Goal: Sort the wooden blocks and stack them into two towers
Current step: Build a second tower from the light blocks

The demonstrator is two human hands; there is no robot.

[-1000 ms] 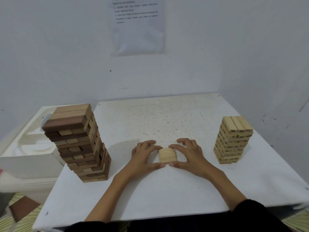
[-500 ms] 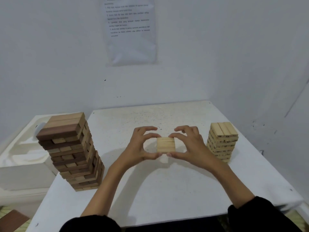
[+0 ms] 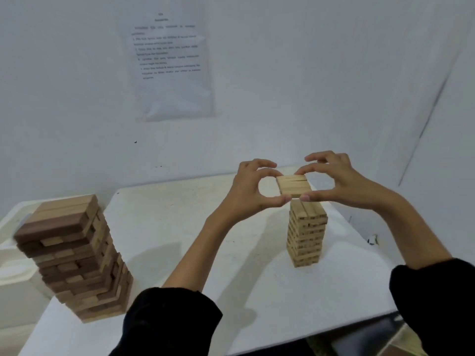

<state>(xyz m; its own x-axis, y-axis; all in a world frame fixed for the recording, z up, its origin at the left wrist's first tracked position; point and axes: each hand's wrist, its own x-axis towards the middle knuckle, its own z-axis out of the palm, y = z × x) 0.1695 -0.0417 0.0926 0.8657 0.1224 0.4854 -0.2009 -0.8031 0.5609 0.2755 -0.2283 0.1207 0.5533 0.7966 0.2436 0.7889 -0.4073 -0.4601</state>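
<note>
A flat row of three light wooden blocks (image 3: 293,185) hangs in the air, pinched from both sides. My left hand (image 3: 250,192) pinches its left edge between thumb and fingers, and my right hand (image 3: 339,182) pinches its right edge. The row sits just above the top of the light-wood tower (image 3: 305,236), which stands on the right half of the white table (image 3: 180,242). A taller tower of mixed dark and light blocks (image 3: 74,255) stands at the table's left front; its layers look uneven.
A white tub-like container (image 3: 10,263) sits left of the table, behind the mixed tower. White walls close in behind and to the right; a printed sheet (image 3: 171,65) hangs on the back wall. The table's front edge is near my sleeves.
Both hands lifted the three-block row from the table's middle and carried it right and up, to just above the light tower. The camera view shifted too.
</note>
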